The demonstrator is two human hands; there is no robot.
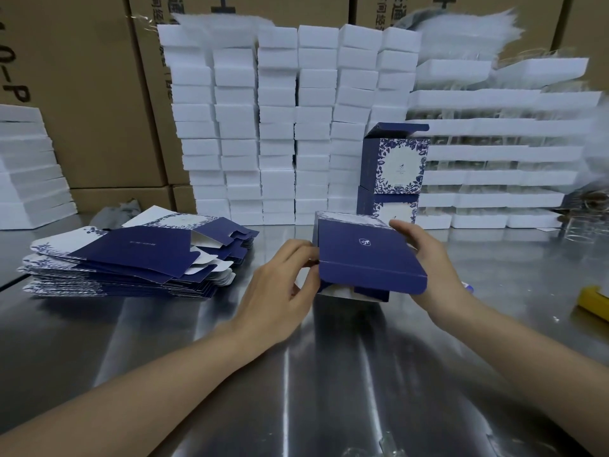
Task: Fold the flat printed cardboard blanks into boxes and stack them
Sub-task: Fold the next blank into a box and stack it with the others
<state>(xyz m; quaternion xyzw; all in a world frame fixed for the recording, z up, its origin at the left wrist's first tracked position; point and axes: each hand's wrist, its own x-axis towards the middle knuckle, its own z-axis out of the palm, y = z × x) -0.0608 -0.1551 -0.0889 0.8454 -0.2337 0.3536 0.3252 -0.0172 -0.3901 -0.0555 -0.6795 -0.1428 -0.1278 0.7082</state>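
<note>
I hold the half-folded box (369, 255) just above the bench (204, 351), right hand (428, 262) curled round its side, left hand (280, 285) fingers (304, 253) pinching its left edge; if that pinch slips, I reckon the untucked end flaps spring open or crease.

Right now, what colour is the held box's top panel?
Box top panel: navy blue, small white emblem; head view.
</note>
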